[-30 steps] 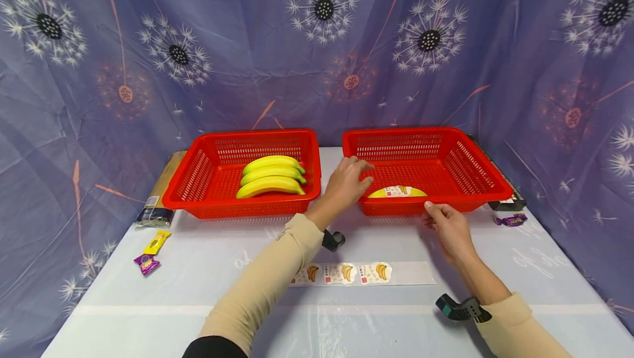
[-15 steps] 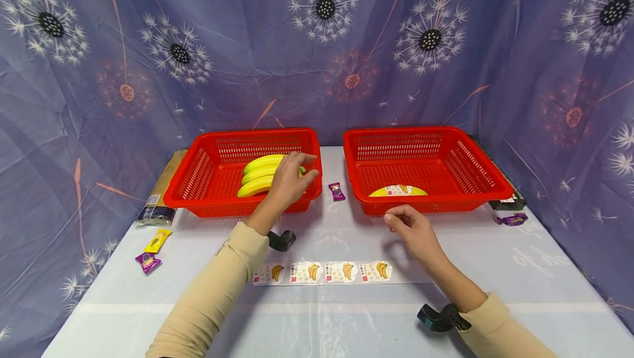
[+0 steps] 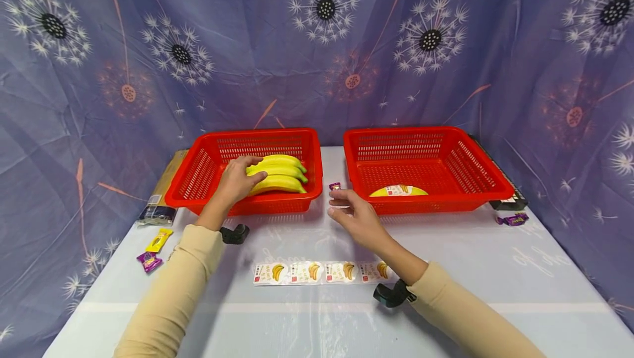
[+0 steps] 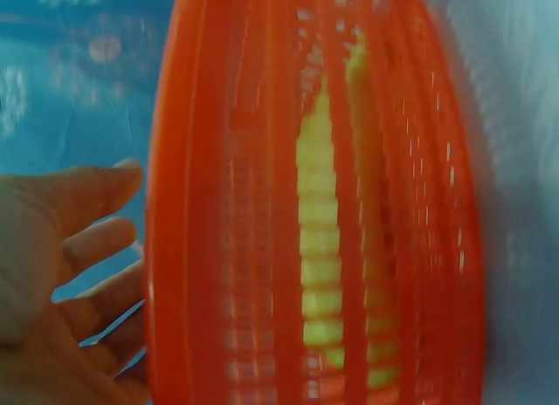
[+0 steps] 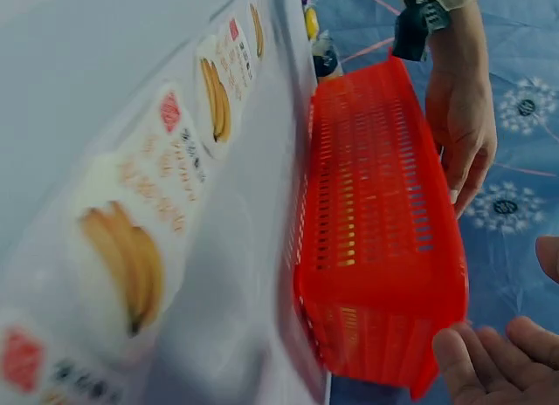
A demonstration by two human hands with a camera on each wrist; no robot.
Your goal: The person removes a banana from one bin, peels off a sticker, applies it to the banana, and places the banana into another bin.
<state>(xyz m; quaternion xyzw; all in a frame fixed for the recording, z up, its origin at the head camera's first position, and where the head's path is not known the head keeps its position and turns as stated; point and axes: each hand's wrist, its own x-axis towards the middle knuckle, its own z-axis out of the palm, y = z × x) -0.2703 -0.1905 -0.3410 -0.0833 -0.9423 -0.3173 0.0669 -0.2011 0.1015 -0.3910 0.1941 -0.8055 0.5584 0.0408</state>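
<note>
Three bananas lie side by side in the left red basket. At their left end hovers my left hand, thumb and fingers spread; whether it touches a banana I cannot tell. In the left wrist view, bananas show through the basket's slotted wall. My right hand, fingers loosely bent and holding nothing, is in front of the gap between the baskets. In the right red basket rests one banana bearing a label. A strip of banana stickers lies on the table.
Wrapped candies, one yellow and one purple, lie at the left. A purple candy sits between the baskets, and another purple candy at the right. Packages flank the baskets; a patterned curtain hangs behind.
My left hand has moved left, from the right basket's near-left corner to the bananas' left end. My right hand has left the right basket's front rim and moved left.
</note>
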